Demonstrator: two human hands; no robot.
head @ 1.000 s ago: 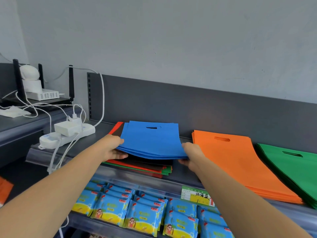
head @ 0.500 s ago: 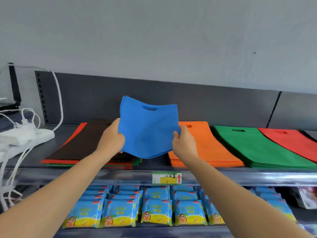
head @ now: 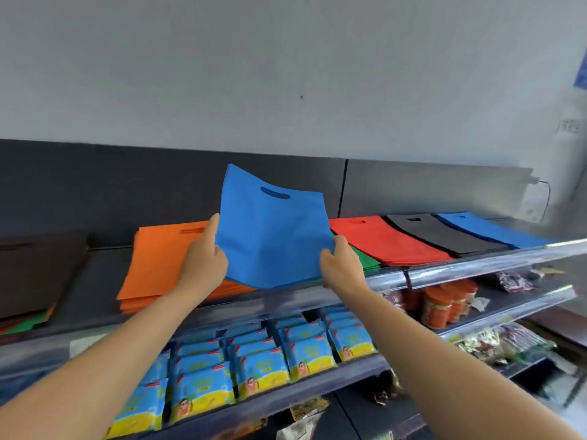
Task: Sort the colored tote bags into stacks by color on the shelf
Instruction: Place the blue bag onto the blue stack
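The left hand [head: 205, 258] grips the left edge of a thin sheaf of blue tote bags [head: 273, 236], thumb on the front face and fingers curled behind. The right hand [head: 341, 265] pinches the sheaf's lower right corner, fingers wrapped around the edge. Between the 2 hands the sheaf is raised and tilted up, its cut-out handle at the top, clear of the shelf [head: 476, 265].

The sheaf hangs in front of the right part of the orange stack [head: 158, 262], which lies flat on the shelf. Just right of the orange stack lies a green stack [head: 365, 258], mostly hidden behind the sheaf and the right hand. Farther right of the orange stack come a red stack [head: 384, 242], then a black stack [head: 444, 233], then a blue stack [head: 489, 231], each overlapping the next. Left of the orange stack, apart from it, sits a mixed pile [head: 38, 271] with a dark bag on top and green and orange edges below. Under the orange stack, a lower shelf holds rows of blue-and-yellow snack packets [head: 254, 366].
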